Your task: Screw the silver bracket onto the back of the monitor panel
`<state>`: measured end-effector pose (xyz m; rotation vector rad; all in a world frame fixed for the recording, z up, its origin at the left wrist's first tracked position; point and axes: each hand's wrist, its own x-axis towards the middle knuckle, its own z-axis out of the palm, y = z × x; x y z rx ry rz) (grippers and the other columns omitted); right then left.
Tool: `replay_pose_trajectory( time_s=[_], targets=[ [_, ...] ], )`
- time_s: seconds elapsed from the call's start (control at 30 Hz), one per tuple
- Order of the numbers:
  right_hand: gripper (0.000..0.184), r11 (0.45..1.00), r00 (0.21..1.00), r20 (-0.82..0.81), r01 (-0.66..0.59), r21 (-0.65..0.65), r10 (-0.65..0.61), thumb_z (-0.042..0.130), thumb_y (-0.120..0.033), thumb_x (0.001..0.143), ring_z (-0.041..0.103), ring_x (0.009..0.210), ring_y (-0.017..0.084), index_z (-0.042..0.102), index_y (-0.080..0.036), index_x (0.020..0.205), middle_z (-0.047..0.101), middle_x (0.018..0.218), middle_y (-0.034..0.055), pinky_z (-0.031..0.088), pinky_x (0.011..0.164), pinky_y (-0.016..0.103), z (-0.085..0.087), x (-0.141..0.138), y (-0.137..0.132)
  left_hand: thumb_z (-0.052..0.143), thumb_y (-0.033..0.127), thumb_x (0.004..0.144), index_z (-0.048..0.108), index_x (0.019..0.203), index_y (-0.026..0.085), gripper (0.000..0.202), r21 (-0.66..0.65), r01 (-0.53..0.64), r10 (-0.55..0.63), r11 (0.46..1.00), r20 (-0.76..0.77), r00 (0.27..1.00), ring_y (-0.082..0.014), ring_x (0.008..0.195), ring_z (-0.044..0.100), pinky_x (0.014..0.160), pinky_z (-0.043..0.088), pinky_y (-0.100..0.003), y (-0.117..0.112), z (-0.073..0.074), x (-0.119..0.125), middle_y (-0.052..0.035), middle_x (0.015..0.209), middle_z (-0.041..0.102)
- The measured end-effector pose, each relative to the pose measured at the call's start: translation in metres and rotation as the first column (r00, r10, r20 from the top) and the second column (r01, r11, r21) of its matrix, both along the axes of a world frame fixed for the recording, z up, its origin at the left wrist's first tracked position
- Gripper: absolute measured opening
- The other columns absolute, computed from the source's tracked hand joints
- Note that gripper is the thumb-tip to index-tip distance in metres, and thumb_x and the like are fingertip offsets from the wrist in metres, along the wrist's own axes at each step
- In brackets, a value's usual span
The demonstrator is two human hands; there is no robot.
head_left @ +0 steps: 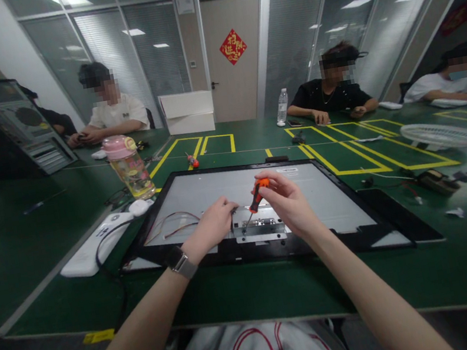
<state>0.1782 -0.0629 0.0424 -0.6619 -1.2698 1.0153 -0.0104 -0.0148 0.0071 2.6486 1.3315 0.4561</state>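
A large flat display panel point(327, 198) with a black frame lies back side up on the green table. Near its front edge sits a silver metal bracket point(261, 236) with ports and holes. My right hand point(286, 199) grips an orange and black screwdriver point(256, 198), tilted so its tip points down and left at the bracket's left part. Beside the bracket's left end is my left hand point(216, 219), its fingers closed at the bracket's upper left corner; what they pinch is too small to make out. Thin loose wires point(173, 218) lie on the panel's left side.
A white power strip point(97, 245) and a pink-lidded bottle point(129, 168) stand left of the panel. A computer case point(15, 128) is farther left. At right lie a black slab point(395, 216), a tool point(435, 180) and a white fan grille point(441, 134). Several people sit across.
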Motion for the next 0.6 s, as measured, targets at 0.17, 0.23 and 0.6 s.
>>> replay_pose_trajectory(
  time_s=[0.17,0.23,0.6],
  targets=[
    [0.015,0.986,0.986,0.063,0.146,0.082,-0.151,0.068,-0.034,0.084,0.062,0.090,0.017,0.072,-0.031,0.098,0.069,0.095,0.0002,0.050,0.087,0.035,-0.0025,0.0014,0.0006,0.037,0.010,0.092,0.062,0.122,0.016,0.040,-0.010,0.000,0.000,1.000,0.004,1.000,-0.0185,0.092,0.061,0.089,0.049,-0.033,-0.0012,0.0014,0.0003,-0.0099,0.108,0.059],
    [0.018,0.989,0.991,0.048,0.116,0.091,-0.121,0.061,-0.037,0.089,0.064,0.097,0.019,0.071,-0.030,0.102,0.070,0.103,0.0022,0.049,0.092,0.038,-0.0021,0.0011,-0.0001,0.036,0.009,0.092,0.062,0.121,0.015,0.040,-0.009,0.002,-0.002,1.000,0.009,1.000,-0.0190,0.093,0.061,0.089,0.049,-0.033,-0.0012,0.0014,0.0001,-0.0102,0.108,0.059],
    [0.016,0.960,0.955,0.144,0.236,0.151,-0.257,0.063,-0.033,0.087,0.064,0.086,0.018,0.072,-0.031,0.100,0.068,0.095,0.0012,0.051,0.083,0.035,0.0026,0.0008,-0.0041,0.036,0.010,0.092,0.062,0.121,0.016,0.039,0.003,-0.003,0.003,1.000,0.002,1.000,-0.0193,0.092,0.061,0.089,0.049,-0.033,-0.0002,0.0003,0.0000,-0.0101,0.108,0.059]
  ],
)
